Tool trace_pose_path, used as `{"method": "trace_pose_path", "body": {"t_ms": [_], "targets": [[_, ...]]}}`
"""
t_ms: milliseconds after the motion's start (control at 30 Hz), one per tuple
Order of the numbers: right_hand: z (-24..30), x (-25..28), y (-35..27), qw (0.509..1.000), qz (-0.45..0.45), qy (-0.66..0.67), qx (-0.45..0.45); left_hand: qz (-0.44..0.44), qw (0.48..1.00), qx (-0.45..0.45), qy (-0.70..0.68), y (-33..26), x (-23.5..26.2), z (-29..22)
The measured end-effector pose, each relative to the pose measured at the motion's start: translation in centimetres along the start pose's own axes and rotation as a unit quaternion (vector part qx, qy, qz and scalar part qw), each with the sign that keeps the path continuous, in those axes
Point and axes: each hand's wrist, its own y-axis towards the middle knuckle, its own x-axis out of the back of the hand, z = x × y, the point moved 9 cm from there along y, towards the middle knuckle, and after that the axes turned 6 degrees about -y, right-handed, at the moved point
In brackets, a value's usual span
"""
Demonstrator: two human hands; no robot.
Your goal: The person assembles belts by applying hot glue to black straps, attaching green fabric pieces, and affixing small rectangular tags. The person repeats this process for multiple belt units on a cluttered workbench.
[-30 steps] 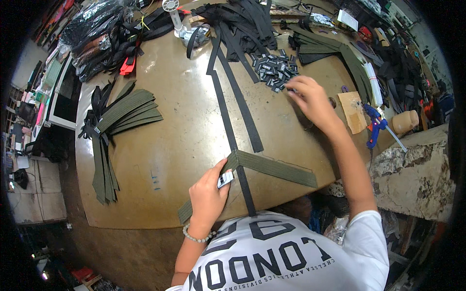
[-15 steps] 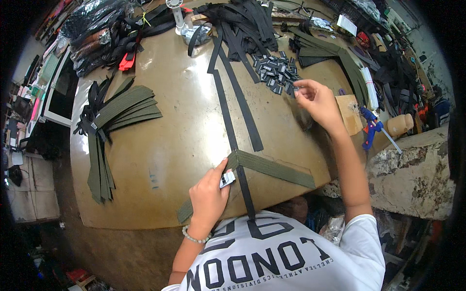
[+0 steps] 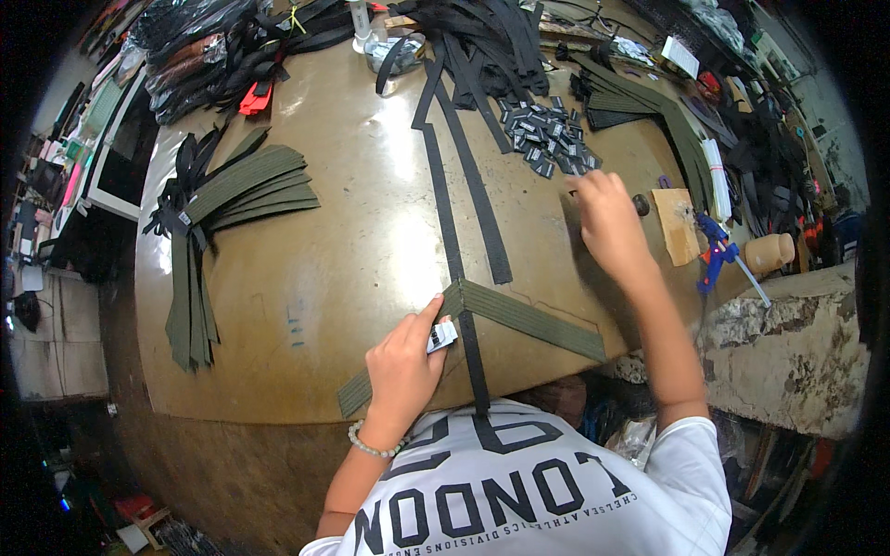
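Note:
An olive webbing strap (image 3: 533, 320) lies folded in a V at the table's near edge, over a long black strap (image 3: 468, 343). My left hand (image 3: 400, 366) presses down on the fold and pins a small white label (image 3: 442, 336) against the strap. My right hand (image 3: 604, 218) hovers with curled fingers at the near edge of a pile of small black pieces (image 3: 547, 139). Whether the fingertips pinch one of the pieces is hidden.
A fan of olive straps (image 3: 236, 190) lies at the left of the brown table (image 3: 371, 222). Black straps (image 3: 482, 37) are heaped at the back. A blue glue gun (image 3: 714, 255) and a cardboard piece (image 3: 677, 222) sit at the right, beside a stone block (image 3: 788, 343).
My right hand has drawn back a little from the pile of black pieces toward me. My left hand has stayed on the folded olive strap.

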Motion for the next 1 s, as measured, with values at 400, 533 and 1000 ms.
{"method": "trace_pose_path", "body": {"t_ms": [400, 533, 1000], "targets": [[10.6, -1.6, -7.5, 0.928, -0.090, 0.360, 0.033, -0.006, 0.999, -0.048, -0.014, -0.2, 0.3, -0.2], [9.9, -3.3, -7.4, 0.909, -0.016, 0.415, -0.023, 0.095, 0.990, -0.099, -0.028, -2.0, 1.2, -1.8], [10.1, -3.9, -6.6, 0.900, 0.041, 0.433, -0.026, 0.099, 0.987, -0.130, 0.008, -1.2, -0.4, -3.4]]}}
